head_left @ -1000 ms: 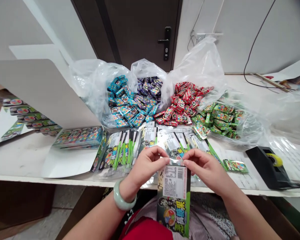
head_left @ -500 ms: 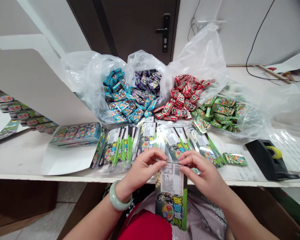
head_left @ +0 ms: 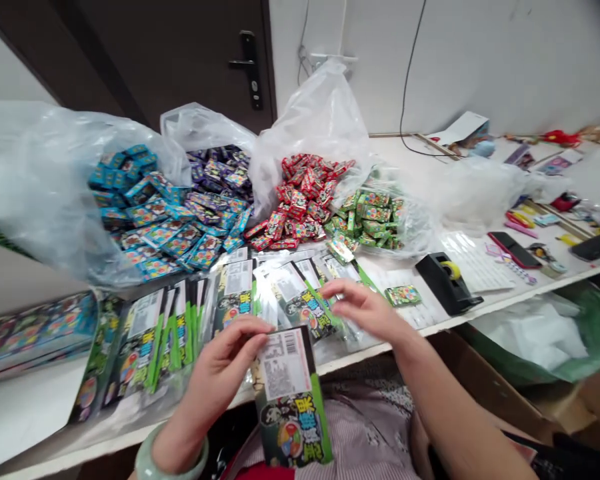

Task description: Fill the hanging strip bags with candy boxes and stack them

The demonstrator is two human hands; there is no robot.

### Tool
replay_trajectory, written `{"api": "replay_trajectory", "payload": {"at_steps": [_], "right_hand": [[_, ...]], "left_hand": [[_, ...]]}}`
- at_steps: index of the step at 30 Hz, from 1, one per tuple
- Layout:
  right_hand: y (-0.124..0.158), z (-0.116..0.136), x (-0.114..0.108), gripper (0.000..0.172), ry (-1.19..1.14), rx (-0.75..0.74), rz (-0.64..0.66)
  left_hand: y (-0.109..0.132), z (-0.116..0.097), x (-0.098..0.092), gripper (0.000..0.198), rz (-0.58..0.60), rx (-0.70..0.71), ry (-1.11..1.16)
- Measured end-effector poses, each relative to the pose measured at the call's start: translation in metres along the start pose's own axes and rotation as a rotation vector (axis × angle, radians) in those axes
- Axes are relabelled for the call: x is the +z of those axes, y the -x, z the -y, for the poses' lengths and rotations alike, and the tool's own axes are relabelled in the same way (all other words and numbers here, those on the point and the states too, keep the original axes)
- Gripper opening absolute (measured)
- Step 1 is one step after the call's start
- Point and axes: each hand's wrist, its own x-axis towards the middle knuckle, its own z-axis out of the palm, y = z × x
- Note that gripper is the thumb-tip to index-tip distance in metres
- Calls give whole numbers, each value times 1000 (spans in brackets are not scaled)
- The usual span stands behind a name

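My left hand (head_left: 225,370) pinches the top left corner of a green-and-black flat pouch (head_left: 290,400) with a white barcode label, held upright over my lap. My right hand (head_left: 363,308) has come off the pouch and hovers with loosely curled, parted fingers over the row of flat pouches (head_left: 220,310) lying along the table's front edge, nothing visibly in it. A single green candy pack (head_left: 403,295) lies just right of that hand.
Clear plastic bags hold heaps of small candy packs: blue (head_left: 135,213), purple (head_left: 215,183), red (head_left: 300,200), green (head_left: 370,217). A black tape dispenser (head_left: 445,283) stands to the right. A phone (head_left: 515,249), scissors and clutter lie further right. A bin with a green liner (head_left: 550,340) stands below the table edge.
My right hand has let go of the pouch's top and moved right and forward over the table. The left hand alone keeps the pouch. The view has swung right.
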Motion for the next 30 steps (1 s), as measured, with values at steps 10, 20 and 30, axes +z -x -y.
{"api": "replay_trajectory", "payload": {"at_steps": [10, 20, 30], "right_hand": [[-17, -149, -99, 21, 482, 484, -299], [-5, -148, -103, 18, 242, 472, -405], [-4, 39, -9, 20, -373, -12, 48]], "left_hand": [[-16, 7, 7, 15, -15, -36, -29], [-15, 9, 8, 13, -11, 0, -26], [-7, -5, 27, 4, 25, 69, 72]]}}
